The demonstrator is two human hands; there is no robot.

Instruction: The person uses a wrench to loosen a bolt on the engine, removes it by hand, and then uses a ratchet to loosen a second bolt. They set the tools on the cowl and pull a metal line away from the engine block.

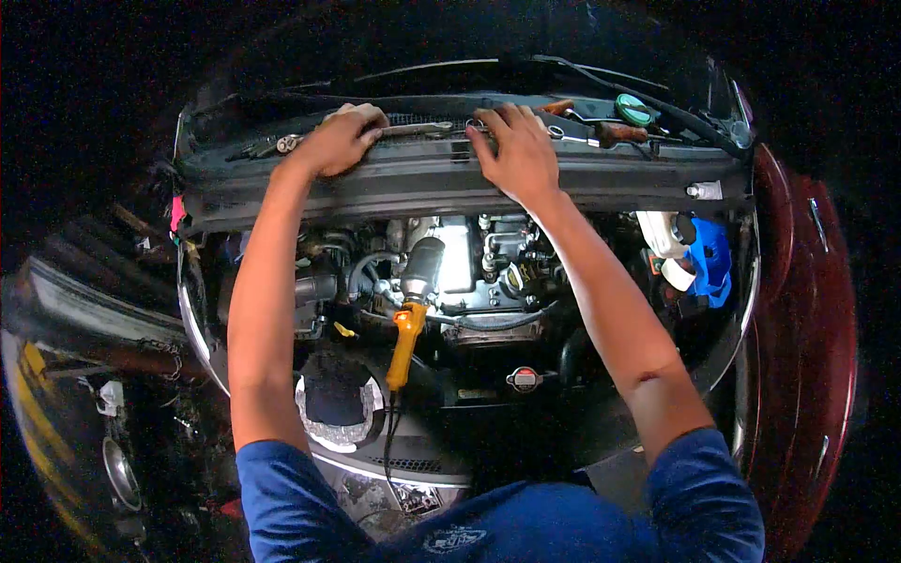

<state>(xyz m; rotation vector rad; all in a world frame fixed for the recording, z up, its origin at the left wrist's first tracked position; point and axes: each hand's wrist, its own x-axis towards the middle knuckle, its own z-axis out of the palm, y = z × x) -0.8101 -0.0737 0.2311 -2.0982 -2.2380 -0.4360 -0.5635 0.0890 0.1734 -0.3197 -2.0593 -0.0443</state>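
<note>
Head camera view: beyond the silver-topped engine (pixel 456 258), a slender, bright metal wrench (pixel 413 129) is laid on the black plastic cowl (pixel 422 181), between the two bare hands. Beyond the engine's left side, the fingers of the left hand (pixel 345 141) are bent over the tools beside the wrench; whether anything is grasped cannot be told. Beyond the engine's middle, the fingers of the right hand (pixel 524 161) are partly spread and curled at the tips, near a silver ring-ended tool (pixel 556 132); a firm hold cannot be confirmed there either.

The wrench is judged to be rigid, light enough for one hand and not fragile, though its smooth metal could be slippery if oiled. It would best be held around the middle of the shank, where the weight is balanced.

To the right of the engine, a white plastic reservoir with a black cap (pixel 661 235) is seen beside a bright blue, moulded plastic piece (pixel 711 261). The reservoir's contents cannot be seen, and whether the blue piece is a container cannot be told.
</note>
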